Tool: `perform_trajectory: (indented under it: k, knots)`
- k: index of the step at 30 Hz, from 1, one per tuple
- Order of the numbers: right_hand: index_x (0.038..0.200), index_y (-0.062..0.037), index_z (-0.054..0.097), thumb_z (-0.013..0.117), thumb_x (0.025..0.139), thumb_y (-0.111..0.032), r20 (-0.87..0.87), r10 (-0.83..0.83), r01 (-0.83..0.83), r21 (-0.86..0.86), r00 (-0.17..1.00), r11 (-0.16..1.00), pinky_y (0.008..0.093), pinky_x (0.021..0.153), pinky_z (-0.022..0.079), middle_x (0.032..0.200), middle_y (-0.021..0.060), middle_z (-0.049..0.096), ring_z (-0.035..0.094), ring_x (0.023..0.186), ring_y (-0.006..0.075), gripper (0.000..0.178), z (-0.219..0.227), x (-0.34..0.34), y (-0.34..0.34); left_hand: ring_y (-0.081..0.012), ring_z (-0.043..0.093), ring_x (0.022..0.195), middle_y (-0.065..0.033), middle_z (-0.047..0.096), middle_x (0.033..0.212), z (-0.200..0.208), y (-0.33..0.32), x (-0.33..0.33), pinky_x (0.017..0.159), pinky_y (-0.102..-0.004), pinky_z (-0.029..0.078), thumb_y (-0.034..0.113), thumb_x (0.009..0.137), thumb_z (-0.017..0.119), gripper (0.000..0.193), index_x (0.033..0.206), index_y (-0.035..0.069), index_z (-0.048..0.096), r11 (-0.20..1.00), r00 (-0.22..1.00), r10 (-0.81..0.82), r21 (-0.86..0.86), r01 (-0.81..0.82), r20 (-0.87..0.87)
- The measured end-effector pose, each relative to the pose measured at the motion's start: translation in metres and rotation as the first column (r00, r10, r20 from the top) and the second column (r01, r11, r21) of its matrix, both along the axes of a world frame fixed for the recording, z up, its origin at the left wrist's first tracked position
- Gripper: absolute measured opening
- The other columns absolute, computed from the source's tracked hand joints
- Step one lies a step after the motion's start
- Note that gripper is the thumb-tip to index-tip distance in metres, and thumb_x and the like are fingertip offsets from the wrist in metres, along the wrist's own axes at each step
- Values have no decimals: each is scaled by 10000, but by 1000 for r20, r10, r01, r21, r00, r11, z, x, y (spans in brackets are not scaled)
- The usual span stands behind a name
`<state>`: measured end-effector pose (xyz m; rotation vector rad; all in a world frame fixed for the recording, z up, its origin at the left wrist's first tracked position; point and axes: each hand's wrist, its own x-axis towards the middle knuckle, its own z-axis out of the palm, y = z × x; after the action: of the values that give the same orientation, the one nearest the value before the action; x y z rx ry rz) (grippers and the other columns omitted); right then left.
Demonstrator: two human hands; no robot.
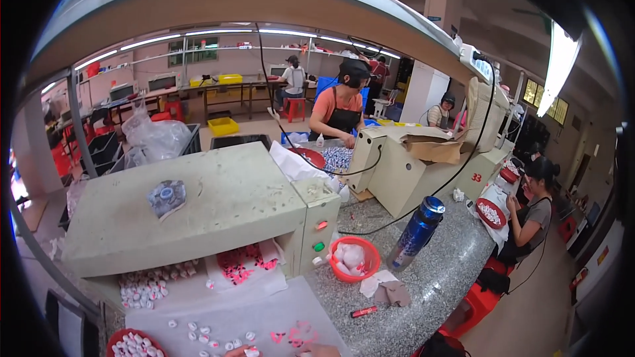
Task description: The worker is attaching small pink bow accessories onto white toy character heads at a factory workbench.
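Note:
At the lower edge, only the fingertips of my left hand [237, 352] show, closed on a small white rounded piece [252, 352]. My right hand [323, 351] is cut off by the same edge, beside small pink pieces [301, 335] on a pale sheet [291, 301]; its fingers are mostly hidden. Several white pieces with dark and pink marks [204, 338] lie loose left of my hands. More of them fill a red bowl [135, 344] at the lower left.
A pale machine [185, 192] with a low opening stands ahead; white pieces and pink bits [241, 264] lie in it. To the right are an orange-red basket [355, 276], a blue bottle [418, 231], a cloth [393, 293] and a red marker [364, 312]. Other people work nearby.

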<state>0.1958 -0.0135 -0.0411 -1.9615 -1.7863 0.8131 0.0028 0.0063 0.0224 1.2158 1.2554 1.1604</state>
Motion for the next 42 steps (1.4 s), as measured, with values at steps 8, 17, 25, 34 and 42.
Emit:
perform_trajectory:
  k: [8,17,25,34,42]
  knots:
    - [983,-119,609,496,736,-171,-180,128,-47,400,975,915,395,724,467,890,93,619,589,785,278,277,-3,-3,29,-174,572,824,-111,630,882,-6,16,12,776,-310,435,177,752,583,293,978,-8,606,996,1000,-18,-86,16,-23]
    - [918,-87,610,492,730,-178,-294,173,-114,205,940,972,395,717,463,902,111,610,578,815,283,240,4,13,53,-173,567,810,-112,631,871,2,31,28,762,-310,441,182,740,600,295,964,-11,607,981,1000,13,-194,-15,-13]
    - [905,-87,609,499,718,-185,-244,209,-177,147,947,973,408,715,459,889,126,606,576,811,294,238,2,8,50,-181,565,820,-126,622,885,-12,28,24,760,-306,442,169,746,601,301,980,-20,591,982,999,12,-190,-18,-32]
    - [890,-87,608,506,704,-193,-175,211,-200,79,962,977,422,712,453,876,143,603,574,807,307,237,2,5,40,-171,562,841,-122,616,907,-12,24,19,762,-301,442,110,775,560,248,987,-15,588,985,996,23,-174,-8,87]
    - [877,-87,607,513,692,-200,-120,237,-235,25,964,972,434,710,448,864,158,600,573,803,318,236,1,-1,42,-178,561,837,-112,616,914,-10,23,17,772,-301,436,133,773,573,261,988,-14,592,988,999,11,-155,-4,44]
